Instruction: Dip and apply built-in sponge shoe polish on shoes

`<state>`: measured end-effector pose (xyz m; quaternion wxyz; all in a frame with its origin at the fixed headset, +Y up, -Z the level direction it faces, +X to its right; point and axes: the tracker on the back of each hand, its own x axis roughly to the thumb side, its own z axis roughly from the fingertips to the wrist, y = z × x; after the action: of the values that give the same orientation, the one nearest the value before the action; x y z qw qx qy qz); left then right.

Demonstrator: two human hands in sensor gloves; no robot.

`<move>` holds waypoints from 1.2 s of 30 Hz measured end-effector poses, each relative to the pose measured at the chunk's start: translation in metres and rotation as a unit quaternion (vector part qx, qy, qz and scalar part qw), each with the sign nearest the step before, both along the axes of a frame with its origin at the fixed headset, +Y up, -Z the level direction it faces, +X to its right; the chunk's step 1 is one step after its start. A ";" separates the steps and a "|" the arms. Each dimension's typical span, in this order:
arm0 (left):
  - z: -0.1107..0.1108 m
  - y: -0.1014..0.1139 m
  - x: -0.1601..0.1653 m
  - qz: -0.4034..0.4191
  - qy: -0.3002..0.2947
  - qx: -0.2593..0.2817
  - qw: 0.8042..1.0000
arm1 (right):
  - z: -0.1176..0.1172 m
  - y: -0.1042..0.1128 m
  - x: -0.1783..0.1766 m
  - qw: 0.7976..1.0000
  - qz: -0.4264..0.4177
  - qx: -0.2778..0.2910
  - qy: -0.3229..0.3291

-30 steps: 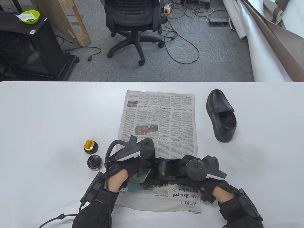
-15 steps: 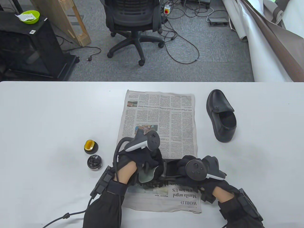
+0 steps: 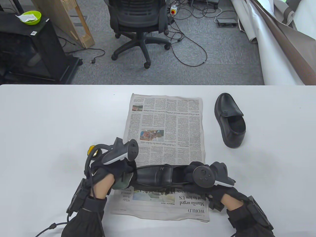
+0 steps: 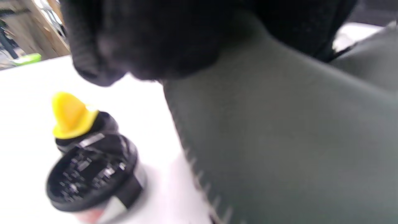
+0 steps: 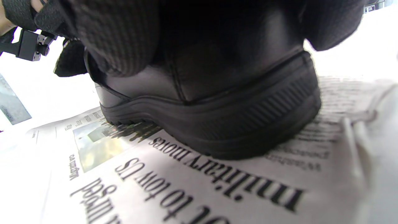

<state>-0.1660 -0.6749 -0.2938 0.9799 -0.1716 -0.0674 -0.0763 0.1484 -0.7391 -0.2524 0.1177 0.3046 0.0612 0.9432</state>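
Shoe [image 3: 154,175] lies on the newspaper [image 3: 165,128], its heel gripped by the right hand [image 3: 209,176]. Left hand [image 3: 112,170] holds a grey-green cloth [image 3: 123,181] at its toe. Left wrist view: open polish jar [image 4: 93,174] beside that cloth; a careless sweep could topple it. Right wrist view: fingers [image 5: 118,37] wrap the heel.

The white counter [image 3: 49,118] lies bare across its whole left half and along the far edge, giving wide room to pass there. The newspaper [image 3: 165,123] is flat and blocks nothing. On the right, the spare shoe [image 3: 230,119] stands well apart from the paper, with an open lane between them. Near the front, the shoe on the paper [image 3: 158,175] fills the gap between the left hand [image 3: 112,170] and the right hand [image 3: 205,176]. Just beside the left hand, the open polish jar [image 4: 93,174] and its yellow-tipped lid [image 4: 73,116] crowd the near-left corner, touching each other.
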 end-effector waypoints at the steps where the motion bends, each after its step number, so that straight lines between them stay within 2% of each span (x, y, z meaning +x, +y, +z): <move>1: 0.003 0.008 -0.008 0.012 0.009 0.028 0.999 | 0.000 0.000 0.000 1.000 0.000 0.000 0.000; 5: 0.013 0.034 -0.044 -0.002 0.071 0.114 0.991 | 0.000 0.000 0.000 1.000 0.000 0.000 0.001; 9: 0.017 0.040 -0.083 -0.028 0.131 0.144 0.980 | 0.000 0.000 0.000 1.000 -0.001 0.000 0.002; 13: 0.009 0.024 -0.122 -0.051 0.228 0.121 0.965 | 0.000 0.000 0.000 1.000 -0.001 -0.001 0.002; 19: -0.001 -0.014 -0.164 -0.056 0.284 0.088 0.953 | 0.000 0.000 0.000 1.000 -0.002 -0.001 0.001; 21: -0.003 -0.032 -0.176 -0.057 0.288 0.076 0.953 | 0.000 0.000 0.000 1.000 -0.002 -0.001 0.002; 27: -0.007 -0.062 -0.189 -0.035 0.302 0.080 0.949 | 0.000 0.000 0.001 1.000 -0.003 -0.001 0.003; 29: -0.009 -0.073 -0.193 -0.036 0.310 0.064 0.948 | 0.000 0.000 0.001 1.000 -0.003 -0.001 0.003; 32: -0.007 -0.076 -0.198 -0.014 0.336 0.063 0.940 | 0.000 0.000 0.001 1.000 -0.003 -0.001 0.003; 36: -0.004 -0.068 -0.197 -0.023 0.325 0.069 0.943 | 0.000 0.000 0.001 1.000 -0.002 -0.001 0.003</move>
<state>-0.3635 -0.7427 -0.2979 0.9558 -0.1206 0.2646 -0.0435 0.1492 -0.7390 -0.2526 0.1200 0.3076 0.0614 0.9419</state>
